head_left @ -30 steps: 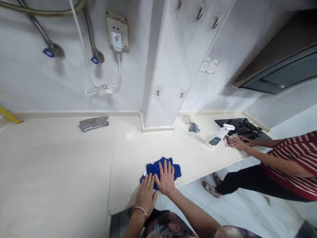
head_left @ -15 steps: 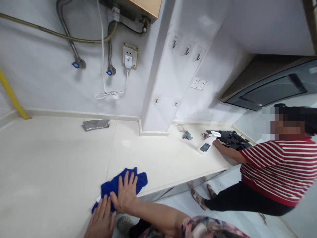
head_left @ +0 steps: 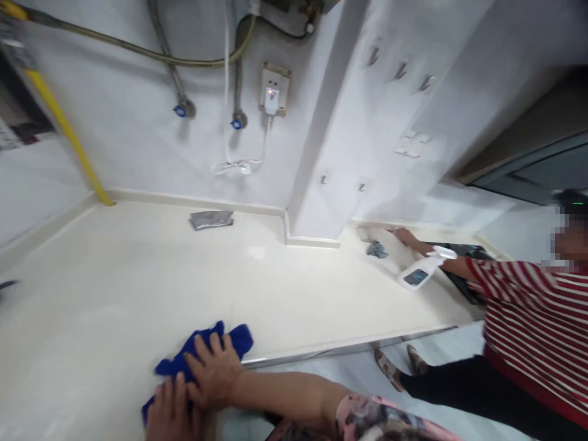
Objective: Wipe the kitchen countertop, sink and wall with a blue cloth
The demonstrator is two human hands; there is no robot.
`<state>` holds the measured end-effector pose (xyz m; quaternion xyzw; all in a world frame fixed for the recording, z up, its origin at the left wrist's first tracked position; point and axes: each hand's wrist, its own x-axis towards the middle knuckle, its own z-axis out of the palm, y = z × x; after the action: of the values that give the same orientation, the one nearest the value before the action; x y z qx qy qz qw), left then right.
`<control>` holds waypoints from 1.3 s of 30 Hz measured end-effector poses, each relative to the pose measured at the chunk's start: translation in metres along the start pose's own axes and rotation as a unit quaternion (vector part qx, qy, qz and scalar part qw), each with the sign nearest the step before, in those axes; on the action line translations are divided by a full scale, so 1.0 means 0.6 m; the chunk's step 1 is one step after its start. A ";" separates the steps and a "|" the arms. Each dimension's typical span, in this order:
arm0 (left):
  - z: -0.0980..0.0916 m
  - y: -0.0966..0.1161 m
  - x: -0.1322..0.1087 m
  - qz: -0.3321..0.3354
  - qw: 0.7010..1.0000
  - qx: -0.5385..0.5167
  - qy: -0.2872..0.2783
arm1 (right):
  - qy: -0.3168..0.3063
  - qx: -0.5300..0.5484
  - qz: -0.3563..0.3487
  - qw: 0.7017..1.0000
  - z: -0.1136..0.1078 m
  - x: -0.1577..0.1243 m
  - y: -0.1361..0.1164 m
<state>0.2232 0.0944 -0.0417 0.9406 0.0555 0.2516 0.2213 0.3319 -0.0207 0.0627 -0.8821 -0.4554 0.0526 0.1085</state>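
A blue cloth (head_left: pixel 205 350) lies crumpled on the cream countertop (head_left: pixel 138 282), close to its front edge. My right hand (head_left: pixel 215 375) lies flat on the cloth with its fingers stretched out. Just below and to the left, my left hand (head_left: pixel 169 414) presses flat on the cloth's near end, partly cut off by the frame's bottom edge. Neither hand grips anything.
At the right, another person in a red striped shirt (head_left: pixel 528 318) reaches a hand (head_left: pixel 407 236) to the wall past a white spray bottle (head_left: pixel 420 272) and a small grey rag (head_left: pixel 376 249). A grey packet (head_left: pixel 211 219) lies by the back wall. A yellow pipe (head_left: pixel 68 131) runs down at left.
Both my hands and the blue cloth have slid left along the counter's front edge. The other person's hand has moved from the stove area toward the wall.
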 end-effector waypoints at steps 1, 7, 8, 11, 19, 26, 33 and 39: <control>-0.003 0.008 -0.002 -0.009 1.000 0.026 0.010 | -0.011 0.014 0.001 1.000 -0.007 -0.003 0.001; -0.016 0.001 0.010 -0.031 0.987 0.158 -0.023 | -0.031 0.054 -0.025 0.998 -0.011 0.040 0.008; -0.018 -0.004 0.018 -0.041 0.985 0.164 -0.026 | -0.036 0.054 -0.031 0.997 -0.009 0.055 0.009; -0.024 -0.020 0.052 -0.081 0.983 0.163 -0.012 | -0.045 0.043 -0.048 0.997 -0.006 0.103 0.014; -0.052 -0.096 0.150 -0.205 0.968 0.148 0.004 | -0.029 0.023 -0.049 0.998 -0.003 0.212 0.040; -0.076 -0.140 0.220 -0.274 0.945 0.165 -0.063 | -0.004 0.080 -0.063 0.995 0.009 0.276 0.068; -0.038 -0.067 0.281 -0.233 0.955 0.178 -0.032 | 0.102 0.179 0.001 0.979 -0.010 0.247 0.128; 0.051 -0.016 0.325 -0.305 0.928 0.214 -0.015 | 0.195 0.352 0.045 0.914 -0.029 0.065 0.197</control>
<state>0.4077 0.1332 0.0175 0.9070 0.3886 0.1404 0.0814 0.4516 -0.0576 0.0517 -0.7989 -0.3375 0.0416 0.4961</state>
